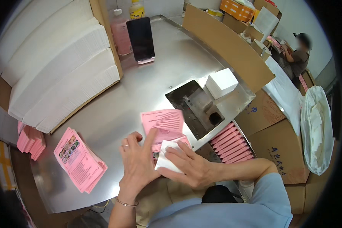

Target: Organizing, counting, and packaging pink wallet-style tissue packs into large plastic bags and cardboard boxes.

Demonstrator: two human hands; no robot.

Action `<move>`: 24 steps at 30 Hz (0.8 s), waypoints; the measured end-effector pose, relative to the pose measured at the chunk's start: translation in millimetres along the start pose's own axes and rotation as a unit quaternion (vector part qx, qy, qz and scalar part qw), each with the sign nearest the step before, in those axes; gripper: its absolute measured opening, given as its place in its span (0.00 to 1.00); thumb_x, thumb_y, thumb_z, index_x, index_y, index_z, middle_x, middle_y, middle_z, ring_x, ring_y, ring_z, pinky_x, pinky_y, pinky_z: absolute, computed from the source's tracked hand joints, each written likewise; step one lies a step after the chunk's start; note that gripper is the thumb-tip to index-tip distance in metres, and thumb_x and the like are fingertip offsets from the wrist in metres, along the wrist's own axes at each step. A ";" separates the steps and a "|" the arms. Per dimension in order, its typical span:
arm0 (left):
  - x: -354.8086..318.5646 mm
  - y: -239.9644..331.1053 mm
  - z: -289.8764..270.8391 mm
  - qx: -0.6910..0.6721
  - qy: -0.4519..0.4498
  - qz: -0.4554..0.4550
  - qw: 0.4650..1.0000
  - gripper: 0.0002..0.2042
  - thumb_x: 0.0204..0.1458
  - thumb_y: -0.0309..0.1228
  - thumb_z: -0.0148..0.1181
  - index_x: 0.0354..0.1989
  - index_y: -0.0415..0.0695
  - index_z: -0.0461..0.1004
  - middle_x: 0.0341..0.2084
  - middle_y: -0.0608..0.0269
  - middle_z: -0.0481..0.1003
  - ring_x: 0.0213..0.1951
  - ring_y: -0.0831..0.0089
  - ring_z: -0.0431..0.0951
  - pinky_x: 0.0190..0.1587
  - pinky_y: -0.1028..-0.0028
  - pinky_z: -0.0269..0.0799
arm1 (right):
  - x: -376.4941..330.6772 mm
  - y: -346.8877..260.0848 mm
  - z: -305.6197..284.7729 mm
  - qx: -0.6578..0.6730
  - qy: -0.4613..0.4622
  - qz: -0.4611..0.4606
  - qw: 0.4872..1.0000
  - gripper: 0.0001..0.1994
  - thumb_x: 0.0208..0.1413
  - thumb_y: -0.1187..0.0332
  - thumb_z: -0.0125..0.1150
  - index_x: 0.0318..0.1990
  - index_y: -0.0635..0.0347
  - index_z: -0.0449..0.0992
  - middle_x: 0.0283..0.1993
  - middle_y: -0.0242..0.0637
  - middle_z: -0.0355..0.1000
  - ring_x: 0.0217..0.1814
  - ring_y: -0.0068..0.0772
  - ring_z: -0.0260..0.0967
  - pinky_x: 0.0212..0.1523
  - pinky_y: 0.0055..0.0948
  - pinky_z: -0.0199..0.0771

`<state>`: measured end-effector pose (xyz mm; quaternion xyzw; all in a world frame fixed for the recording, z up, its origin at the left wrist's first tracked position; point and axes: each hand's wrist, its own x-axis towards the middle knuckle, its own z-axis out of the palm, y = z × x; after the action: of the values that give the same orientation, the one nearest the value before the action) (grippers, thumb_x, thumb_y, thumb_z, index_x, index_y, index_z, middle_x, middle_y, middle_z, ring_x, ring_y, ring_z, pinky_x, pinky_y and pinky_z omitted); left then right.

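Note:
At the front edge of the metal table, a pink printed paper wrapper (pixel 163 121) lies with its far flap lifted and slightly blurred. A folded white paper napkin (pixel 166 162) rests on its near part. My right hand (pixel 190 165) holds the napkin, its fingers laid across the top; the thumb is mostly hidden. My left hand (pixel 137 157) is on the wrapper's left side, fingers apart, index finger touching the pink paper and thumb close to the napkin. A stack of pink printed sheets (pixel 78 161) lies to the left of my left hand.
A carton of stacked white napkins (pixel 64 76) stands at the far left, a phone on a stand (pixel 141 40) behind. Right of the wrapper are a table cutout (pixel 195 108), a white napkin stack (pixel 221 83) and a box of pink packets (pixel 231 144). Another person (pixel 298 57) sits far right.

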<state>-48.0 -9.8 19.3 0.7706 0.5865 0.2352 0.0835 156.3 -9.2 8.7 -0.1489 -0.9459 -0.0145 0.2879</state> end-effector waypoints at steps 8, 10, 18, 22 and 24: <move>-7.6 15.5 -18.1 -0.085 -0.025 -0.013 0.996 0.33 0.46 0.25 0.63 0.65 0.42 0.64 0.33 0.54 0.69 0.36 0.59 0.72 0.40 0.61 0.67 | 12.6 120.8 35.2 -0.003 -0.080 0.312 0.947 0.10 0.53 0.72 0.59 0.42 0.62 0.71 0.40 0.48 0.72 0.49 0.57 0.68 0.61 0.65 0.58; -32.8 -3.5 -29.2 -0.125 -0.019 -0.043 0.991 0.25 0.44 0.24 0.63 0.55 0.41 0.72 0.34 0.56 0.71 0.37 0.59 0.72 0.41 0.60 0.67 | -15.6 130.7 24.0 0.106 0.035 0.404 0.908 0.05 0.54 0.75 0.56 0.37 0.64 0.71 0.36 0.54 0.74 0.38 0.58 0.74 0.40 0.46 0.76; -93.0 -86.3 -87.2 0.144 0.246 -0.217 0.934 0.17 0.38 0.22 0.54 0.41 0.42 0.68 0.53 0.47 0.67 0.61 0.49 0.60 0.65 0.51 0.50 | -0.4 142.0 -55.5 -0.396 0.119 0.293 0.862 0.10 0.54 0.62 0.63 0.32 0.60 0.80 0.32 0.46 0.72 0.38 0.46 0.71 0.35 0.46 0.69; -103.5 -117.3 -87.6 0.177 0.002 -0.291 0.940 0.16 0.44 0.23 0.54 0.45 0.41 0.69 0.43 0.53 0.71 0.53 0.52 0.67 0.66 0.47 0.47 | -41.8 187.0 -50.8 -0.387 0.046 0.361 0.847 0.10 0.55 0.64 0.63 0.32 0.62 0.80 0.38 0.46 0.71 0.44 0.46 0.68 0.40 0.45 0.68; -104.4 -118.1 -87.1 0.201 0.020 -0.240 0.950 0.17 0.46 0.22 0.53 0.48 0.41 0.69 0.39 0.53 0.71 0.47 0.51 0.70 0.64 0.51 0.54 | -46.0 186.2 -47.4 -0.298 0.040 0.435 0.849 0.09 0.54 0.66 0.63 0.32 0.64 0.79 0.38 0.45 0.69 0.44 0.46 0.67 0.43 0.45 0.68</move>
<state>-211.1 -85.8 20.2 0.6030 0.7907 0.1012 -0.0307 272.2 150.7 12.1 -0.6227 -0.7225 -0.1746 0.2443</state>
